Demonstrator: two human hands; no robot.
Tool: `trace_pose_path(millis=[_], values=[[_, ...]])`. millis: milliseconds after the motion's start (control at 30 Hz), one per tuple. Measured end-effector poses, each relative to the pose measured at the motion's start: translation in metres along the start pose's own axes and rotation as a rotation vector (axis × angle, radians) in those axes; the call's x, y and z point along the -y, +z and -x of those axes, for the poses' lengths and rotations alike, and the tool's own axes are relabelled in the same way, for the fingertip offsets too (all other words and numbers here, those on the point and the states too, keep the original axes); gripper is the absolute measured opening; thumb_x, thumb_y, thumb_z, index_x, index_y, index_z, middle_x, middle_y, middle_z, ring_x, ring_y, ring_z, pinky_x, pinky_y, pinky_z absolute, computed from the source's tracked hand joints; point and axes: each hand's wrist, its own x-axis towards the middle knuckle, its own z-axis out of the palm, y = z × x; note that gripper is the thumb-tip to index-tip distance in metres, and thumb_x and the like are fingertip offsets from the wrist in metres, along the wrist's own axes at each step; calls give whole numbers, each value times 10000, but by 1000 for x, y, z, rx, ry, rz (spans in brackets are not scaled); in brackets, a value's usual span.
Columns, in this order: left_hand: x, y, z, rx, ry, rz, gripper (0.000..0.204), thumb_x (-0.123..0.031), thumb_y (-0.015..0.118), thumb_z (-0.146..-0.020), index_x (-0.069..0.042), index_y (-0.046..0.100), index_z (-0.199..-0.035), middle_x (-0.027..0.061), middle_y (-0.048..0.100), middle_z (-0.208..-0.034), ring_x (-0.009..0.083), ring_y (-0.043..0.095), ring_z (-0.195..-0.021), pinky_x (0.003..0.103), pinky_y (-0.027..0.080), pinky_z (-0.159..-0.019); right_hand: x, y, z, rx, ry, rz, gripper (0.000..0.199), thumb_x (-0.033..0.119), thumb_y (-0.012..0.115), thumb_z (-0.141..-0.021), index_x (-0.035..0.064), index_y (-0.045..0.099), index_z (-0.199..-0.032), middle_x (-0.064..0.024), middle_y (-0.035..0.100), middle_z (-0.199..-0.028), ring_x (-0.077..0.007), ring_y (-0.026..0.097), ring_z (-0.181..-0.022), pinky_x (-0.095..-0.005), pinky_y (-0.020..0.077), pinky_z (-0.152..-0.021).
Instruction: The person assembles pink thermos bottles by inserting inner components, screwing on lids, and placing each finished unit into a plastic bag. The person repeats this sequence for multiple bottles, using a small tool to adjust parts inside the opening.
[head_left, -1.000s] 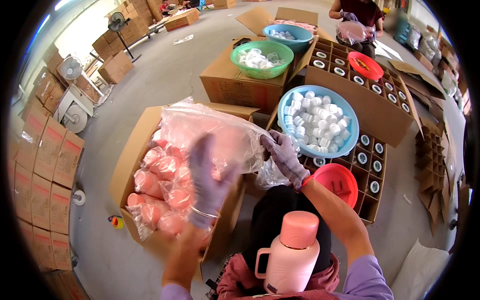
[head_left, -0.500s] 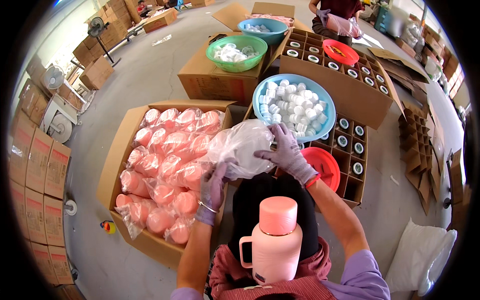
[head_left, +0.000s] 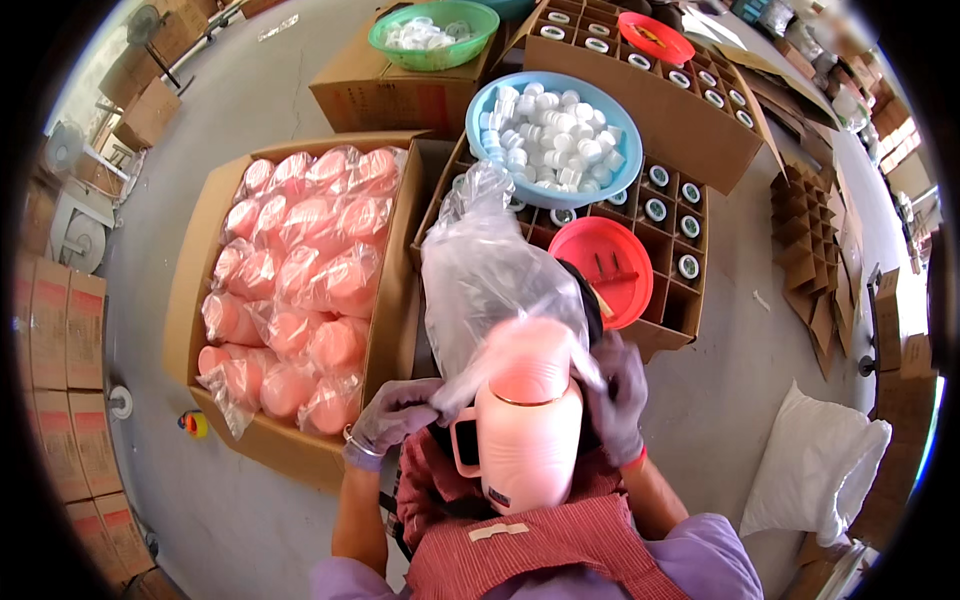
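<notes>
A pink jug with a side handle (head_left: 530, 445) stands on my lap, its pink lid facing away from me. A clear plastic bag (head_left: 475, 285) lies over the lid, its mouth spread around the jug's upper part and its closed end stretching away from me. My left hand (head_left: 398, 412), in a grey glove, pinches the bag's edge beside the handle. On the other side my gloved right hand (head_left: 618, 400), somewhat blurred, is closed on the opposite edge. To the left, several bagged pink jugs (head_left: 300, 270) fill an open carton (head_left: 195, 300).
Ahead, a light-blue basin (head_left: 634, 150) of white caps and a red dish (head_left: 640, 290) with small tools rest on a divided carton (head_left: 665, 335). Beyond are a green basin (head_left: 480, 50) and another divided carton (head_left: 690, 140). At right lie cardboard dividers (head_left: 800, 220) and a white sack (head_left: 805, 460).
Both hands have drawn the bag toward me, opened it and brought its mouth over the jug's lid. My view has tilted, with the cartons now higher in the picture.
</notes>
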Motion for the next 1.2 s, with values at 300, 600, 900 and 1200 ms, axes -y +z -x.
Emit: trace_pose_path(millis=[300, 600, 900, 1200], values=[[40, 16, 51, 219, -260, -565, 282, -113, 597, -865, -6, 679, -1112, 127, 690, -1050, 227, 656, -981, 347, 511, -885, 25, -66, 91, 764, -255, 190, 215, 213, 680, -672, 125, 632, -861, -80, 581, -1040, -306, 560, -1019, -536, 409, -1004], [-3, 37, 5, -114, 165, -657, 420, -206, 659, -901, -73, 582, -1292, 116, 689, -964, 158, 652, -744, 331, 528, -646, 36, -60, 101, 904, -334, 320, 191, 265, 613, -752, 128, 654, -878, -28, 622, -948, -243, 586, -933, -448, 452, -894], [112, 15, 151, -397, -78, 786, 565, -82, 714, -814, -41, 539, -1349, 112, 592, -1316, 262, 584, -1198, 414, 473, -1051, 83, 17, 6, 583, 133, -515, 154, 97, 671, -811, 34, 677, -952, -171, 601, -1029, -318, 611, -925, -384, 494, -804], [101, -185, 87, -1426, 925, 649, 154, -94, 589, -927, -14, 617, -1055, 121, 662, -1006, 250, 692, -835, 372, 606, -690, 99, 204, -103, 871, -308, -422, 281, 82, 662, -845, 54, 653, -1125, -150, 595, -1181, -366, 580, -1079, -436, 466, -941]])
